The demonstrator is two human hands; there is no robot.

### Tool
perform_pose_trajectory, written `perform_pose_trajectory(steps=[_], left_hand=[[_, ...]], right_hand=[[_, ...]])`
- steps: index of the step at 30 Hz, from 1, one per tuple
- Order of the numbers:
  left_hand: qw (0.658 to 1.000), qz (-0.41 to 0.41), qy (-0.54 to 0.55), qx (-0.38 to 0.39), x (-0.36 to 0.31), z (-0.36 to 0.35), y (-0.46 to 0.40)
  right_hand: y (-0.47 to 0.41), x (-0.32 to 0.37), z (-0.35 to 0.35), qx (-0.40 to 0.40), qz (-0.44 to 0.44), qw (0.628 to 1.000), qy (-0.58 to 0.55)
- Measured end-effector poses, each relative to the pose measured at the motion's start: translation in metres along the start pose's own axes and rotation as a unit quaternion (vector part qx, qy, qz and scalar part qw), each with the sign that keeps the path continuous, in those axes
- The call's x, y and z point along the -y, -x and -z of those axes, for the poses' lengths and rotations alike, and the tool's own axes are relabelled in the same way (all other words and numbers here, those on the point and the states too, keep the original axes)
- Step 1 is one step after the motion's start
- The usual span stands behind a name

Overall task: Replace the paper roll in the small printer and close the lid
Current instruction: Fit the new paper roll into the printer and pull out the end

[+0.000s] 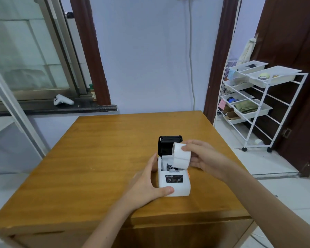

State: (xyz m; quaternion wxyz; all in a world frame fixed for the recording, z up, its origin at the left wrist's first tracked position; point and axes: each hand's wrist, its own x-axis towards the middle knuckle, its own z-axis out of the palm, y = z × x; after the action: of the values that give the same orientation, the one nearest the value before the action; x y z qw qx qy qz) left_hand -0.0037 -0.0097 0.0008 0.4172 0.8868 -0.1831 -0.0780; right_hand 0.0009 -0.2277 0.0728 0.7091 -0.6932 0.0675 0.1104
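A small white printer (pixel 174 183) stands on the wooden table (pixel 89 158), its black lid (pixel 168 143) swung up and open at the back. My left hand (pixel 147 185) grips the printer's left side, thumb across its front lower edge. My right hand (pixel 202 158) holds a white paper roll (pixel 181 154) just above the open paper bay, with a loose end of paper hanging down into the bay. The bay's inside is partly hidden by the roll.
A white wire rack with trays (pixel 258 104) stands on the floor to the right, past the table's edge. A white game controller (pixel 63 100) lies on the window sill at the back left. A dark door (pixel 293 68) is at far right.
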Motion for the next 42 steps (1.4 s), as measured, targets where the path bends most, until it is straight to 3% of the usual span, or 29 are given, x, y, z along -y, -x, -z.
perform_pose_trajectory(steps=[6,14,30,42], left_hand=[[0.999,-0.011,0.03,0.008,0.001,0.001,-0.001],[0.979,0.021,0.203,-0.019,0.004,0.005,-0.005],[0.982,-0.085,0.16,-0.046,-0.013,0.008,-0.017],[0.97,-0.057,0.221,-0.087,-0.018,0.0,-0.024]], right_hand=[[-0.016,-0.006,-0.013,0.018,0.001,0.998,0.055],[-0.02,-0.002,-0.015,0.031,-0.052,0.996,0.067],[-0.025,-0.002,-0.011,0.066,-0.048,0.989,0.122],[-0.024,-0.004,-0.006,0.09,-0.053,0.99,0.091]])
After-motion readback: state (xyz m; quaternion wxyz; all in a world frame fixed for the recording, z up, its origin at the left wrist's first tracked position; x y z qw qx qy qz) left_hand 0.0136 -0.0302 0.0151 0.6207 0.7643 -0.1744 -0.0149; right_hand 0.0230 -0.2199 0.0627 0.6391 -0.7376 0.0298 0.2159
